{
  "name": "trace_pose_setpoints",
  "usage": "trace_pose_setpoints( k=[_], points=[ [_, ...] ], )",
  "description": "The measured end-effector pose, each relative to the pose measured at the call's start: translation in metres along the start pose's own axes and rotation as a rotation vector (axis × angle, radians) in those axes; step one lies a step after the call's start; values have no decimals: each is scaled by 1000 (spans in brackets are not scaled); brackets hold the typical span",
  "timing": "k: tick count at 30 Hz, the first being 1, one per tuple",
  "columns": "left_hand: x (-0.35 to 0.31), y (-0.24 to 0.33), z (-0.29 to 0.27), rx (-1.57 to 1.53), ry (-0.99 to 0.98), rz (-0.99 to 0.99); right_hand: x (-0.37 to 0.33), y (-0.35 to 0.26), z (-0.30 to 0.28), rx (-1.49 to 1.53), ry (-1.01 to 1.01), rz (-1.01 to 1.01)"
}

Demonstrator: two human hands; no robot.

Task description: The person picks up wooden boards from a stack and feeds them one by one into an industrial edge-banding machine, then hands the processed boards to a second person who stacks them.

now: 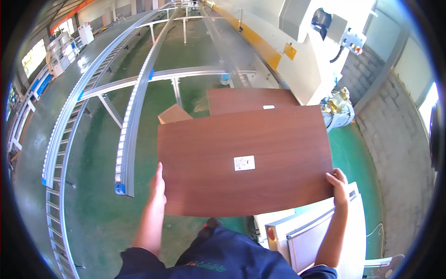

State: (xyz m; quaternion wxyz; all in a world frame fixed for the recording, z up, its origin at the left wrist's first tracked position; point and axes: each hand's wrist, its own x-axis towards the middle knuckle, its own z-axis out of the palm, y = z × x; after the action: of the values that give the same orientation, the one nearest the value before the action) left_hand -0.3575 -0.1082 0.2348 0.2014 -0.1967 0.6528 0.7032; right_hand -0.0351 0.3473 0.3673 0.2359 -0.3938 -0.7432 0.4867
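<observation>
Between my two hands is a large reddish-brown wood-grain panel (204,158), held in front of my body. A white printed label (244,163) is stuck near its middle. My left hand (159,185) grips the panel's left edge, with the fingers partly hidden behind it. On the right edge, near the lower corner, my right hand (338,186) is closed with the thumb on the face. Beyond the held panel lies a second brown panel (251,99), partly covered by it, with a small white label. Whether the two panels touch I cannot tell.
Ahead and left run metal roller rails (134,116) on a frame with a crossbar (186,73). A long white and yellow machine (265,51) stands at the right, with a motor (338,110) below. A white cabinet (320,232) is close by my right arm. A brown offcut (174,115) shows behind the panel.
</observation>
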Motion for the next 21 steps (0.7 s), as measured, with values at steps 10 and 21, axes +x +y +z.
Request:
trace_pose_setpoints(
  k=[10, 21],
  points=[
    [40, 59, 87, 359, -291, -34, 62, 114, 4, -399, 217, 90],
    [70, 57, 120, 139, -583, -244, 138, 149, -6, -349, 132, 140]
  ],
)
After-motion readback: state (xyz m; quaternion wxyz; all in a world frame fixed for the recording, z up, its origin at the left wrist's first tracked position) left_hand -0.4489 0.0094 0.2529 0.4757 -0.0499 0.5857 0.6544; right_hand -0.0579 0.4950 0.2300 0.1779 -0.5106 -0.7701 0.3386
